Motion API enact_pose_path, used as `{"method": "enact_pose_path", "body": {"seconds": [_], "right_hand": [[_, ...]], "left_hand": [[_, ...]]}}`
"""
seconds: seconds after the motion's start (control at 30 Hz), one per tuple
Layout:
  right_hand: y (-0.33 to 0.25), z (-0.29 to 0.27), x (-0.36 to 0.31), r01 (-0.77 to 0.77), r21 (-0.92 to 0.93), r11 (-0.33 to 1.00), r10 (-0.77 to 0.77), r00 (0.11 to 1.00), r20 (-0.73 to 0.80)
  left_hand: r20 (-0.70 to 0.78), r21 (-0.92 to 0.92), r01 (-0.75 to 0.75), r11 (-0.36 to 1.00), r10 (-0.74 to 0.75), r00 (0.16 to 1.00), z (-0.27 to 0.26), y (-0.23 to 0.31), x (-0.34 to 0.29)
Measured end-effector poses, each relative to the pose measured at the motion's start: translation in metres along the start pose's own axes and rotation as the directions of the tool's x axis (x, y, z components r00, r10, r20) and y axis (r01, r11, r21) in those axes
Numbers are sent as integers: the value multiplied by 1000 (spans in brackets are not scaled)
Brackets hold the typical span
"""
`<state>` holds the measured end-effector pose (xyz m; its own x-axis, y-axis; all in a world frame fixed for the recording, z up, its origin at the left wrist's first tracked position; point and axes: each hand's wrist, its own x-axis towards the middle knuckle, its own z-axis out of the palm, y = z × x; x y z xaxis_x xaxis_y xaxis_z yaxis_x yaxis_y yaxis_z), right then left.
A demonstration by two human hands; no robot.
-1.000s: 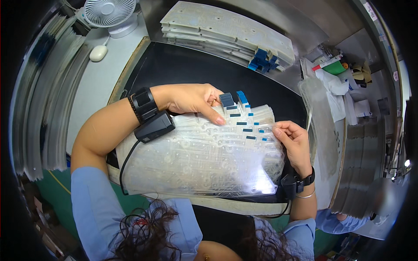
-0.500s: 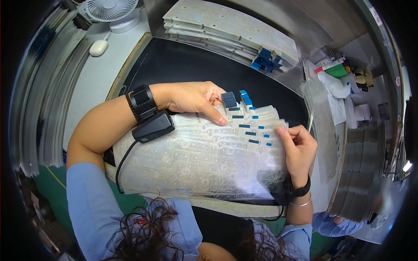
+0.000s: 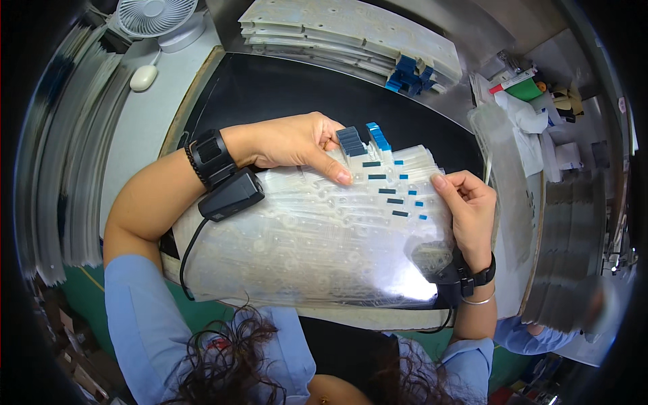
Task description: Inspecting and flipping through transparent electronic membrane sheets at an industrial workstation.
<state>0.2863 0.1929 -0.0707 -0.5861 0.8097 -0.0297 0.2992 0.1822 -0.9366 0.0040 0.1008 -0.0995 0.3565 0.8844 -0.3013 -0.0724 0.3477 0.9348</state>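
Note:
A fanned stack of translucent plastic film sheets (image 3: 317, 236) lies across the black work surface in front of me. Dark blue strips (image 3: 350, 141) and bright blue strips (image 3: 379, 137) stand in two groups at its far edge, with short blue marks stepping down the fanned layers. My left hand (image 3: 307, 145) clasps the far edge, thumb on top and fingers hidden underneath. At the right edge my right hand (image 3: 471, 202) has its fingers curled and its thumb against the corner of the sheets; how many layers it pinches cannot be made out.
A pile of pale sheets (image 3: 351, 34) with blue strips (image 3: 410, 75) stands at the back. On the left are tall sheet stacks (image 3: 74, 148), a white fan (image 3: 156, 17) and a mouse (image 3: 144, 78). More sheets (image 3: 563, 250) stand right, near another person's blue sleeve (image 3: 533, 337).
Both hands have shifted slightly, the right one outward to the right and the left one a little away from me. The blue marks have spread a bit, and a bright glare shows on the sheets.

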Motion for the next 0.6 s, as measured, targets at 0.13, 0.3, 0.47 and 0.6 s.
{"method": "enact_pose_path", "body": {"seconds": [0.13, 0.3, 0.47, 0.6], "right_hand": [[2, 0, -5, 5, 91, 996, -3, 1000, -17], [2, -5, -5, -39, 98, 994, 37, 999, 21], [5, -7, -5, -43, 97, 994, 41, 999, 23], [3, -6, -3, -35, 102, 994, 33, 999, 30]], "left_hand": [[-5, 49, 6, 999, -5, 1000, -3, -2, 4], [-11, 12, -22, 1000, 22, 1000, 4, 4, -1], [-17, -3, 3, 1000, -3, 1000, 6, 8, -2], [-18, 27, 26, 999, -26, 1000, -1, 2, 2]]}}
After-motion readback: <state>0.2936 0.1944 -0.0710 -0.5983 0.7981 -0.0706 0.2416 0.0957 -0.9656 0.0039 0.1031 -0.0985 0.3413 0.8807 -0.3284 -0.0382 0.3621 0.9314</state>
